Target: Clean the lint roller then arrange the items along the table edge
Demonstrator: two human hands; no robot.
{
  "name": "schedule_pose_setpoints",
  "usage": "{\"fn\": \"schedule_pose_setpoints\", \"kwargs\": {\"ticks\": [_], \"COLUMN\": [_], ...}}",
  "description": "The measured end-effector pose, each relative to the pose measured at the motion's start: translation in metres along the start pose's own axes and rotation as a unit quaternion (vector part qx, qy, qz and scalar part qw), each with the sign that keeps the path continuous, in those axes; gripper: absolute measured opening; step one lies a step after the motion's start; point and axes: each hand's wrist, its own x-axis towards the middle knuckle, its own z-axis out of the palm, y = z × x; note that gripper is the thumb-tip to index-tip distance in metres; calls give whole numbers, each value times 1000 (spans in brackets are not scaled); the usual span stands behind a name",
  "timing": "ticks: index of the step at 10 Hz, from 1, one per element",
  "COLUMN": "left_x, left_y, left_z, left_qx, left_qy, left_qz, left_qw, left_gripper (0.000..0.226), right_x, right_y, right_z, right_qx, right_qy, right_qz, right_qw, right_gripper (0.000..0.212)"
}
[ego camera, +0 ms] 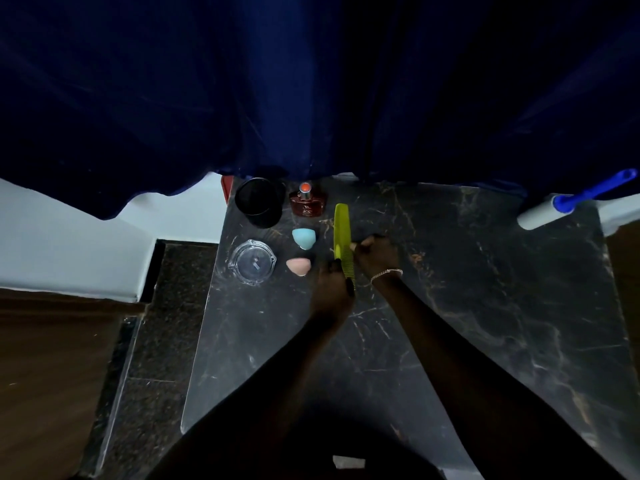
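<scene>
A yellow-green comb [341, 230] lies lengthwise on the dark marble table [485, 306]. My left hand [334, 289] pinches its near end, and my right hand [375, 252] grips its right side at the middle. Left of the comb sit a blue sponge [304, 238] and a pink sponge [297, 266]. Further left are a glass ashtray [252, 262] and a black cup [259, 201]. A brown perfume bottle [307, 201] stands beside the cup. The lint roller [554, 211], white with a blue handle, lies at the far right corner.
A dark blue curtain [311, 81] hangs over the table's far edge. The table's left edge drops to a dark stone floor [166, 323] and a pale wall. A small white scrap [348, 462] shows near my body.
</scene>
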Motion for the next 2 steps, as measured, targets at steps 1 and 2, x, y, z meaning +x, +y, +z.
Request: {"fn": "schedule_pose_setpoints", "kwargs": {"ticks": [1, 2], "left_x": [-26, -48], "left_y": [4, 0], "left_z": [-11, -14], "left_qx": [-41, -63], "left_qy": [16, 61], "left_qz": [32, 61], "left_qw": [999, 994], "left_gripper": [40, 39], "right_x": [-28, -60], "right_y": [16, 39], "right_z": [-14, -23], "right_qx": [-32, -44], "right_qy": [11, 44], "right_qz": [-80, -140], "right_qw": [996, 988], "right_gripper": [32, 28]}}
